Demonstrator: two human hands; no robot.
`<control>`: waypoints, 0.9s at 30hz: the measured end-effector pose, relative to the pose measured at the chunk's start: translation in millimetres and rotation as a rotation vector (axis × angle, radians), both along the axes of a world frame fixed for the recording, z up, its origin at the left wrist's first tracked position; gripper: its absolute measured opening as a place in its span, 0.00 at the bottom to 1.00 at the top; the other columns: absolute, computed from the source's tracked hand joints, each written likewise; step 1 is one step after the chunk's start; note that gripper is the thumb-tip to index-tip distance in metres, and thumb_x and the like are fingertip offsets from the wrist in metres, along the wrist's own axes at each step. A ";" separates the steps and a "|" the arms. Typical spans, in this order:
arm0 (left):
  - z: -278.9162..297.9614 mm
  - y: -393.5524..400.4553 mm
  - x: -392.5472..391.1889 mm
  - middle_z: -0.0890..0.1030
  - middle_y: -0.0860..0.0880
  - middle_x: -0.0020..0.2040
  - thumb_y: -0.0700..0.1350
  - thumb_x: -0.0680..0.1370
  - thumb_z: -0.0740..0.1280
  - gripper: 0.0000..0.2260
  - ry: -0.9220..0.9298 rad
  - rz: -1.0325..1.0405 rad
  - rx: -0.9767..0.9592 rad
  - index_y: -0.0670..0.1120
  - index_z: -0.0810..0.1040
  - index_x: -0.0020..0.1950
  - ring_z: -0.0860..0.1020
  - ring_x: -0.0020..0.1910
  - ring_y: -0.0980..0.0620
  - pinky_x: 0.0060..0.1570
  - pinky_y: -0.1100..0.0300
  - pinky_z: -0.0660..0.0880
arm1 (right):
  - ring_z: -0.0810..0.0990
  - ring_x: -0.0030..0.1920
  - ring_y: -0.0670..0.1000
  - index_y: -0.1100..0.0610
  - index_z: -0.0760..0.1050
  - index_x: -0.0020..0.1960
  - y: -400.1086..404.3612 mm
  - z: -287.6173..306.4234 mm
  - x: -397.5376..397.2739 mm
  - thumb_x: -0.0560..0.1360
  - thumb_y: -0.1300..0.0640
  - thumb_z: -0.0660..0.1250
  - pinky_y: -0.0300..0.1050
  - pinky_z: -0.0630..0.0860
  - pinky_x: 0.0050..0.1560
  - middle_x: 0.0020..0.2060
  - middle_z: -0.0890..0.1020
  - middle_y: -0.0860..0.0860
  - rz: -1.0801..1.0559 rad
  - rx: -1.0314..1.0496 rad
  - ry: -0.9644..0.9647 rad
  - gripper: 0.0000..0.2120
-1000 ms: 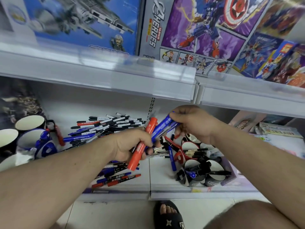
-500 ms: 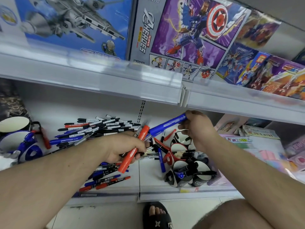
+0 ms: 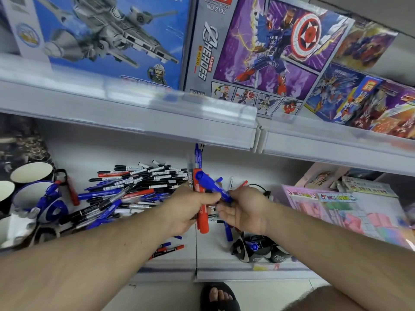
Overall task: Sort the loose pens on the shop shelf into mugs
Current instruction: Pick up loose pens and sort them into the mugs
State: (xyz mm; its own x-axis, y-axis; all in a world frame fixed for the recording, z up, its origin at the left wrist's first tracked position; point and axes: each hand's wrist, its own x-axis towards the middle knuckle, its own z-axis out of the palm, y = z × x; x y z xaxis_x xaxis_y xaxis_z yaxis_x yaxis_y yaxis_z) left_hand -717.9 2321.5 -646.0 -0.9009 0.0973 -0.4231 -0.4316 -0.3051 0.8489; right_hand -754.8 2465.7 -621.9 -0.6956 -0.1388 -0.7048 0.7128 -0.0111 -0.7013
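Two hands over the shelf [image 3: 224, 273], my left hand [image 3: 186, 209] gripping a red marker [image 3: 202, 217] and seemingly others, my right hand [image 3: 243, 211] pinching a blue marker [image 3: 212, 186], loose pens [image 3: 134, 185] heaped behind, mugs [image 3: 31, 176] far left.

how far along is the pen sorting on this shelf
Early. Done: a few blue pens stand in the blue-handled white mug at left. In hand: the left hand grips a fat red marker among others; the right hand pinches a fat blue marker. Left: the big loose pen heap.
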 end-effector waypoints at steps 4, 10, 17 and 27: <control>0.4 -2.8 -5.8 0.81 0.51 0.34 0.41 0.74 0.74 0.08 0.035 0.010 -0.083 0.43 0.84 0.52 0.76 0.31 0.56 0.34 0.64 0.72 | 0.74 0.22 0.48 0.58 0.74 0.52 -6.1 0.0 6.1 0.84 0.49 0.54 0.37 0.71 0.24 0.27 0.76 0.52 0.392 0.317 0.068 0.15; -10.1 -12.8 -13.8 0.77 0.46 0.32 0.40 0.69 0.78 0.11 0.146 -0.100 -0.474 0.43 0.76 0.42 0.75 0.29 0.51 0.32 0.59 0.75 | 0.75 0.25 0.51 0.55 0.76 0.56 8.1 24.0 -7.2 0.76 0.65 0.62 0.42 0.70 0.25 0.39 0.80 0.55 0.182 0.452 0.594 0.11; -18.4 6.0 -11.1 0.76 0.48 0.27 0.37 0.70 0.77 0.11 0.152 -0.245 -0.470 0.45 0.76 0.39 0.73 0.25 0.54 0.30 0.59 0.72 | 0.81 0.31 0.50 0.49 0.79 0.45 17.7 6.8 -5.5 0.77 0.59 0.70 0.51 0.81 0.39 0.35 0.83 0.56 0.467 0.623 0.836 0.06; -27.5 7.0 -10.8 0.75 0.47 0.31 0.41 0.70 0.78 0.15 0.023 -0.258 -0.464 0.45 0.71 0.42 0.74 0.28 0.54 0.31 0.61 0.75 | 0.80 0.31 0.54 0.67 0.76 0.61 115.5 -18.1 -45.6 0.80 0.63 0.61 0.44 0.80 0.35 0.42 0.82 0.63 0.299 0.914 0.573 0.13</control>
